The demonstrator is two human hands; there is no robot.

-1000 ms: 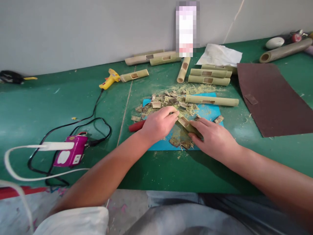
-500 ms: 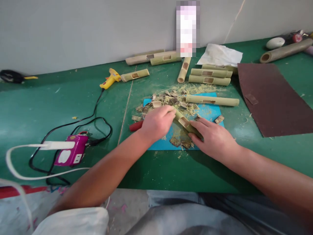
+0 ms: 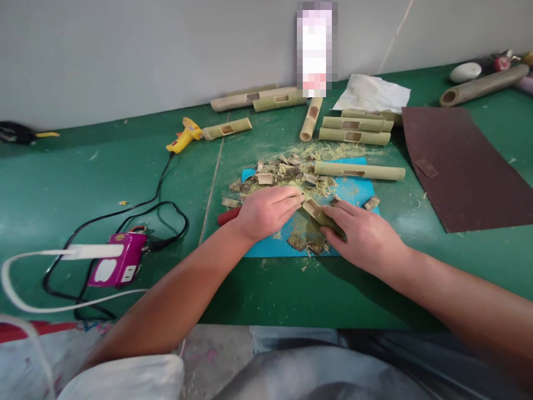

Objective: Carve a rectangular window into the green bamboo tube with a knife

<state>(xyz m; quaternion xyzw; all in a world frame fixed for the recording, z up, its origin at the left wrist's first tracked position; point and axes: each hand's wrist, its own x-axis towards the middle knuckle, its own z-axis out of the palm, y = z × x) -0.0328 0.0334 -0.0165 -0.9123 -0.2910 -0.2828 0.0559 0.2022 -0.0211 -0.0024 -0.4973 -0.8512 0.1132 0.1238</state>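
Observation:
A pale green bamboo tube (image 3: 311,208) with a rectangular slot cut in its side lies slanted over a blue sheet (image 3: 352,191). My right hand (image 3: 366,230) grips its lower right end, thumb on the near side. My left hand (image 3: 270,214) is closed, its fingertips pressed on the tube just above the slot; a small dark spot shows at the fingertips, and what they pinch is hidden. Bamboo offcuts (image 3: 265,178) and shavings are heaped behind my left hand. A red handle (image 3: 228,216) sticks out beside my left wrist.
Another slotted tube (image 3: 375,171) lies across the sheet's far side. More cut tubes (image 3: 353,136) sit farther back. A brown rough sheet (image 3: 470,172) is at right. To the left are a yellow glue gun (image 3: 183,138), a purple power adapter (image 3: 119,258) and loose cables.
My left hand has slid along the tube toward the slot, and its fingers now lie straighter over the tube. My right hand keeps its grip. The whole view has shifted slightly.

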